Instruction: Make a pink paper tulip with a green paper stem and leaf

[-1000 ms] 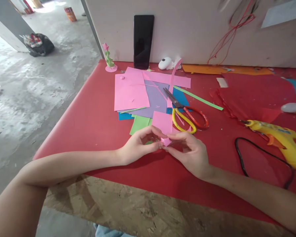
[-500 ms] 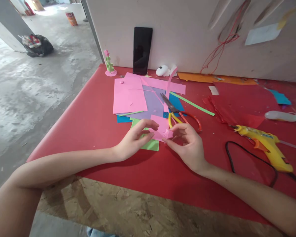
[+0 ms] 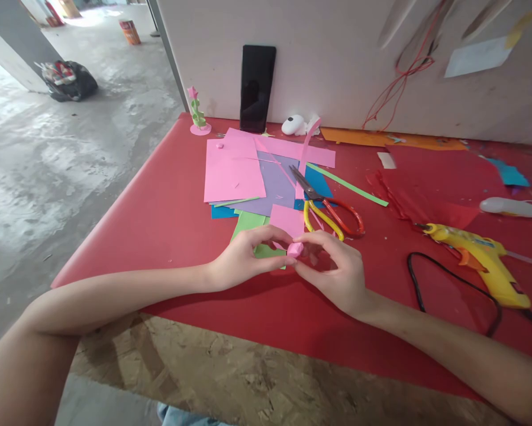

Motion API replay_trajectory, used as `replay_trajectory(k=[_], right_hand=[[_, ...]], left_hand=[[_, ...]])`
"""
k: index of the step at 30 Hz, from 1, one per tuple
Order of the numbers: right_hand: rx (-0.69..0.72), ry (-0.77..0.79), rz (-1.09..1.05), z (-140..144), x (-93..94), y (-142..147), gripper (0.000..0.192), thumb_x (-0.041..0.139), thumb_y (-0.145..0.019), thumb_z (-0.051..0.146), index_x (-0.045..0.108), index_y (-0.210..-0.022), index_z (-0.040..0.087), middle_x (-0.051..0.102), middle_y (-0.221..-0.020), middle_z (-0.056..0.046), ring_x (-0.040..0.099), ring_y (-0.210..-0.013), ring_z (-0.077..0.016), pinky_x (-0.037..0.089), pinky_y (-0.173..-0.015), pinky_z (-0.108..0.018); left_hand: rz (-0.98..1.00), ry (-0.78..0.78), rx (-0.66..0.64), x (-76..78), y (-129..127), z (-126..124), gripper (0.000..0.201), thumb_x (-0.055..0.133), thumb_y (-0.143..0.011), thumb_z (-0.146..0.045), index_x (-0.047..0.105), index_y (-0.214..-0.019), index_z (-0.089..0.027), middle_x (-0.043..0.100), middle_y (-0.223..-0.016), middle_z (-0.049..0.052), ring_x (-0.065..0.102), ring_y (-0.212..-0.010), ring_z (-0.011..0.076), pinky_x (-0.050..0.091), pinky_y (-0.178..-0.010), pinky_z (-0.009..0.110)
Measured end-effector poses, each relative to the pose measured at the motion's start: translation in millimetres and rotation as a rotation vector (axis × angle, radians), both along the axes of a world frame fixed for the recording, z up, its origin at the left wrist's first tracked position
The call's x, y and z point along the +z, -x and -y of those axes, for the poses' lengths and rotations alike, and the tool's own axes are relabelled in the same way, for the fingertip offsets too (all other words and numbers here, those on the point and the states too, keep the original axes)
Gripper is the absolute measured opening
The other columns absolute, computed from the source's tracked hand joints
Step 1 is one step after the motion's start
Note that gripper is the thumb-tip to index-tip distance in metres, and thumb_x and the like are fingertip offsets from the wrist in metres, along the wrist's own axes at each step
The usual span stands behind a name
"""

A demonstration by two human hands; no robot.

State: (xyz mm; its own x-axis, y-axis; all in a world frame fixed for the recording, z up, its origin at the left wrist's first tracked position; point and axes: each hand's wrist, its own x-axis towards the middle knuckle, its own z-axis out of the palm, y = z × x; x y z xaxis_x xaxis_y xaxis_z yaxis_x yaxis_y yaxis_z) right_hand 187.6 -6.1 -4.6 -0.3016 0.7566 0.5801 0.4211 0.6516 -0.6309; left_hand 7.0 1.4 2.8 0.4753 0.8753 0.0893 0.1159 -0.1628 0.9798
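A small folded pink paper piece (image 3: pixel 295 249) is pinched between the fingertips of both hands, just above the red tabletop. My left hand (image 3: pixel 252 254) grips it from the left with thumb and fingers, and my right hand (image 3: pixel 334 260) from the right. Behind the fingers lie a flat pink paper square (image 3: pixel 286 219) and a green paper sheet (image 3: pixel 249 221), both partly covered. Scissors (image 3: pixel 315 198) with yellow and red handles rest spread just beyond my right hand.
Pink sheets (image 3: pixel 234 171) are stacked at the back with purple and blue paper. A paper flower (image 3: pixel 197 112) and a leaning phone (image 3: pixel 257 89) stand behind them. A yellow glue gun (image 3: pixel 481 254) and its black cord lie on the right. The table's front edge shows bare board (image 3: pixel 230 367).
My left fingers have closed in on the pink paper piece, which was in my right hand alone. It now looks more compact and sits between both hands.
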Motion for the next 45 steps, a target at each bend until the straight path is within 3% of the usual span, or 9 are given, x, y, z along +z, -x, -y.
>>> replay_trajectory(k=[6,11,15,20,27,31,34,38,45], right_hand=[[0.007,-0.161,0.054,1.5,4.7,-1.6,0.022,0.065,-0.077,0.016,0.064,-0.097,0.025,0.068,-0.076,-0.001,0.063,-0.065,-0.0140,0.053,-0.057,-0.027],[0.002,-0.184,0.077,0.1,7.1,-4.4,0.030,0.066,-0.077,0.013,0.066,-0.103,0.027,0.066,-0.076,-0.001,0.063,-0.064,-0.0136,0.053,-0.056,-0.026],[0.008,-0.178,0.073,-1.6,7.4,-5.5,0.026,0.059,-0.081,0.012,0.067,-0.102,0.026,0.066,-0.077,-0.001,0.063,-0.067,-0.0126,0.053,-0.056,-0.024],[-0.016,-0.143,0.068,-3.6,6.5,-6.5,0.027,0.064,-0.079,0.015,0.066,-0.104,0.026,0.068,-0.085,-0.003,0.063,-0.068,-0.0134,0.054,-0.058,-0.026],[-0.054,-0.120,0.044,-6.0,2.9,-8.6,0.022,0.064,-0.080,0.013,0.068,-0.098,0.026,0.064,-0.077,-0.001,0.055,-0.060,-0.0092,0.048,-0.051,-0.022],[-0.074,-0.084,0.035,-8.9,1.6,-9.0,0.021,0.064,-0.079,0.012,0.069,-0.096,0.024,0.059,-0.070,0.001,0.053,-0.057,-0.0082,0.046,-0.049,-0.020],[-0.072,-0.057,0.028,-10.2,2.1,-8.5,0.019,0.064,-0.079,0.011,0.069,-0.094,0.021,0.058,-0.069,0.001,0.053,-0.057,-0.0081,0.046,-0.049,-0.020],[-0.048,-0.008,0.018,-8.0,1.5,-6.8,0.016,0.066,-0.077,0.013,0.069,-0.092,0.020,0.060,-0.069,0.001,0.055,-0.058,-0.0083,0.048,-0.052,-0.019],[-0.010,0.108,0.002,-5.3,-1.6,-4.6,0.014,0.065,-0.079,0.016,0.068,-0.092,0.020,0.066,-0.073,0.000,0.055,-0.053,-0.0077,0.049,-0.050,-0.019]], left_hand=[[0.154,0.288,-0.129,2.0,-0.3,1.7,0.029,0.060,-0.082,-0.041,0.066,-0.092,-0.015,0.067,-0.096,0.006,0.062,-0.092,0.0175,0.050,-0.083,0.031],[0.117,0.261,-0.140,1.5,3.0,-1.1,0.035,0.052,-0.087,-0.047,0.067,-0.094,-0.015,0.066,-0.098,0.006,0.061,-0.092,0.0168,0.047,-0.090,0.033],[0.055,0.198,-0.114,3.6,5.3,-3.0,0.030,0.051,-0.088,-0.039,0.065,-0.098,-0.014,0.064,-0.099,0.007,0.058,-0.100,0.0173,0.045,-0.092,0.030],[0.031,0.129,-0.038,5.2,5.9,-4.7,0.026,0.048,-0.089,-0.033,0.065,-0.095,-0.015,0.066,-0.097,0.006,0.059,-0.092,0.0148,0.047,-0.086,0.027],[0.045,0.128,0.047,3.3,4.8,-12.6,0.027,0.043,-0.090,-0.035,0.060,-0.100,-0.016,0.064,-0.092,0.005,0.057,-0.077,0.0124,0.047,-0.075,0.028],[0.031,0.061,0.130,-0.8,6.7,-20.9,0.020,0.037,-0.090,-0.029,0.051,-0.089,-0.017,0.058,-0.086,0.003,0.050,-0.063,0.0086,0.045,-0.063,0.026],[-0.040,-0.050,0.091,-2.7,7.9,-21.5,0.012,0.048,-0.085,-0.027,0.050,-0.091,-0.017,0.057,-0.092,0.004,0.053,-0.070,0.0103,0.045,-0.066,0.026],[-0.134,-0.246,0.010,-5.1,8.6,-17.7,0.028,0.066,-0.076,-0.027,0.053,-0.099,-0.018,0.060,-0.101,0.007,0.056,-0.084,0.0146,0.047,-0.072,0.027],[-0.225,-0.482,-0.031,-11.0,12.9,-20.0,0.021,0.062,-0.083,-0.027,0.056,-0.098,-0.015,0.066,-0.096,0.008,0.061,-0.088,0.0155,0.051,-0.077,0.029]])
